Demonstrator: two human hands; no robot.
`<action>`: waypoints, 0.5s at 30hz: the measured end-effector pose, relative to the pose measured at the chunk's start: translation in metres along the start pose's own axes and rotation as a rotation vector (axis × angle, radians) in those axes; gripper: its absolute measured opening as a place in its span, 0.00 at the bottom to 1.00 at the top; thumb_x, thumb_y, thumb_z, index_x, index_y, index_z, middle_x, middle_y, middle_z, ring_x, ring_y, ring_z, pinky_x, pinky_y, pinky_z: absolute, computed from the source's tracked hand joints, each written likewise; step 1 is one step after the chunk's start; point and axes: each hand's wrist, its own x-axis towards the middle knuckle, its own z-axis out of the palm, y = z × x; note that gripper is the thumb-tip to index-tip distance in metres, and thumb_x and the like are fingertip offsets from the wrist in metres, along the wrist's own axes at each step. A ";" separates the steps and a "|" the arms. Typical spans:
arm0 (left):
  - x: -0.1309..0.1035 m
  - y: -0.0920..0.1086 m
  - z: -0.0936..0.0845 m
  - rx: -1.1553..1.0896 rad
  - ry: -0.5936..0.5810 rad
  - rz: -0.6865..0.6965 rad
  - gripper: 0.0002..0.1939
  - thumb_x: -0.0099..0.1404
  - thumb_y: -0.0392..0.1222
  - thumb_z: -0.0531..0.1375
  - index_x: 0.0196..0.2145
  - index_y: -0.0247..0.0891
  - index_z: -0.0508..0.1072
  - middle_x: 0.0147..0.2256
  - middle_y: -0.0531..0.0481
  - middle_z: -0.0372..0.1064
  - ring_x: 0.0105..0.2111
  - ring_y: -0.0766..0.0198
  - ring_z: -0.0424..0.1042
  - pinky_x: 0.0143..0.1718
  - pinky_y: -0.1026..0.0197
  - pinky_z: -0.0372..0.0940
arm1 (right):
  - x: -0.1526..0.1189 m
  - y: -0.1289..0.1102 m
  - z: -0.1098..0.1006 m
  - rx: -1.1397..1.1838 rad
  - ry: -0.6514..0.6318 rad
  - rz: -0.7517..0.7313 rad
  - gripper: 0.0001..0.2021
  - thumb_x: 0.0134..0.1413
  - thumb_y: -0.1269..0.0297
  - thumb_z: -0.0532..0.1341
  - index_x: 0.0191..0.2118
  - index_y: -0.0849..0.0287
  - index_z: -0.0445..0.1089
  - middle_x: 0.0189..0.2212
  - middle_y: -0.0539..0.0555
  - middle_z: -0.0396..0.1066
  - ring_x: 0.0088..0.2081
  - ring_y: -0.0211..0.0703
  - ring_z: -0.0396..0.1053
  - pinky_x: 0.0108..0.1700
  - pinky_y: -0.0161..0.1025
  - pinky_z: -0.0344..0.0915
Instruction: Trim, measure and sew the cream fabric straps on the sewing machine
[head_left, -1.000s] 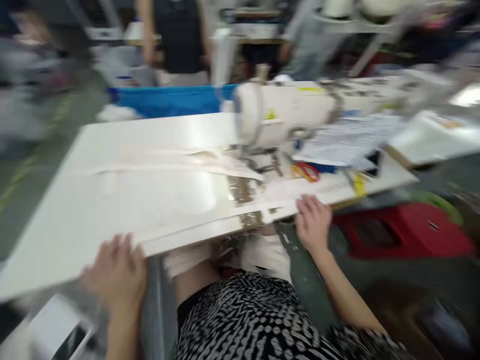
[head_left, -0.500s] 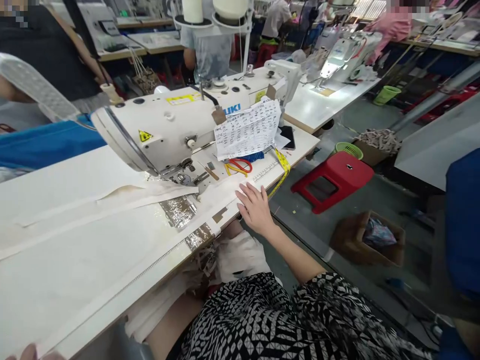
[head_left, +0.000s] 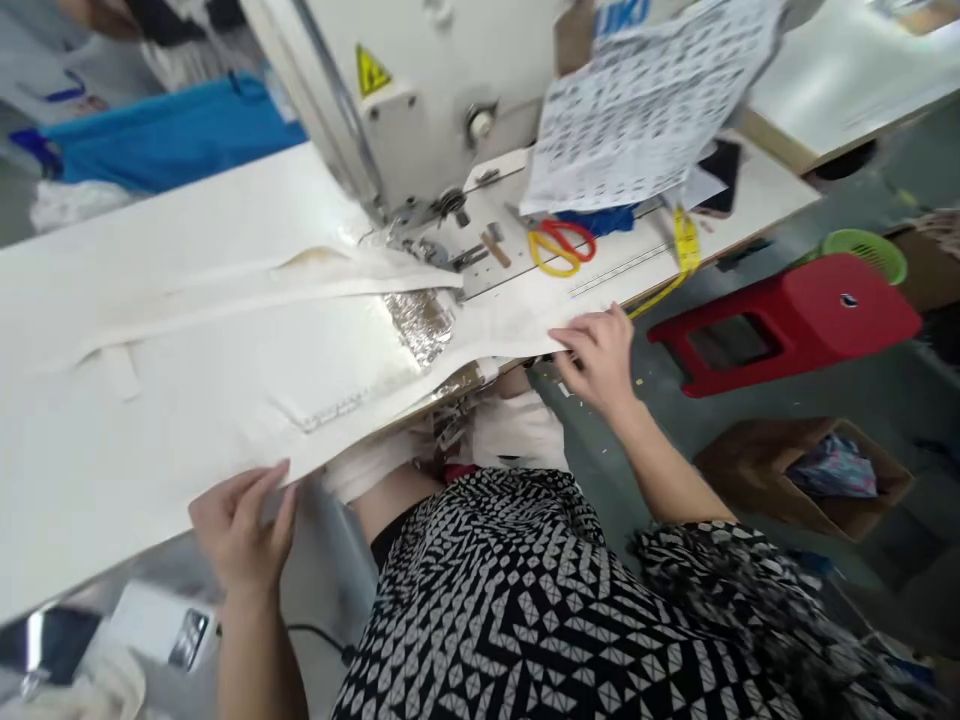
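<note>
A long white fabric strip (head_left: 390, 410) stretches along the front edge of the white sewing table (head_left: 67, 440). At its left end, my left hand (head_left: 247, 520) has thumb and fingers closed on the strip's edge. My right hand (head_left: 600, 360) pinches the other end near the table's front edge. Behind lies a second white strip (head_left: 225, 325), its right end close to the needle area of the sewing machine (head_left: 450, 110). Scissors (head_left: 562, 248) with red and yellow handles lie beyond my right hand.
A handwritten sheet (head_left: 645, 110) hangs on the machine, beside a phone (head_left: 721, 178) and a yellow tape measure (head_left: 685, 240). To the right on the floor stand a red stool (head_left: 840, 310), a green basket (head_left: 866, 250) and a cardboard box (head_left: 757, 475). Blue cloth (head_left: 180, 135) lies behind the table.
My left hand has come from the lower left corner into view along the front edge. The strip's edge is now lifted and bowed between both hands. The camera has tilted down and closer.
</note>
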 end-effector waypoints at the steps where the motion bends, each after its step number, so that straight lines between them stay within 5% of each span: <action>1: -0.008 -0.001 0.001 0.038 0.059 0.013 0.11 0.61 0.48 0.63 0.35 0.38 0.76 0.33 0.43 0.73 0.35 0.53 0.71 0.44 0.49 0.65 | -0.007 0.008 -0.003 0.010 0.011 -0.003 0.12 0.67 0.58 0.53 0.50 0.49 0.70 0.43 0.54 0.70 0.49 0.53 0.64 0.61 0.61 0.52; 4: -0.033 -0.007 0.005 0.127 0.161 -0.126 0.12 0.65 0.48 0.57 0.33 0.38 0.74 0.28 0.45 0.70 0.29 0.55 0.70 0.38 0.49 0.66 | -0.034 0.017 -0.001 0.007 -0.064 0.053 0.11 0.66 0.62 0.54 0.48 0.50 0.72 0.41 0.55 0.71 0.48 0.53 0.65 0.56 0.57 0.57; 9: -0.056 -0.019 0.032 0.219 -0.084 -0.710 0.19 0.67 0.49 0.50 0.43 0.34 0.72 0.38 0.37 0.71 0.42 0.45 0.73 0.46 0.44 0.69 | -0.065 -0.005 0.036 0.083 -0.415 0.027 0.13 0.67 0.61 0.53 0.50 0.51 0.73 0.48 0.55 0.71 0.51 0.54 0.62 0.57 0.56 0.54; 15: -0.063 -0.023 0.067 0.158 -0.254 -0.802 0.22 0.56 0.37 0.54 0.48 0.26 0.70 0.49 0.28 0.68 0.56 0.39 0.66 0.60 0.40 0.60 | -0.085 -0.022 0.055 0.107 -0.588 -0.034 0.16 0.68 0.61 0.51 0.52 0.57 0.73 0.44 0.59 0.72 0.46 0.54 0.63 0.49 0.50 0.57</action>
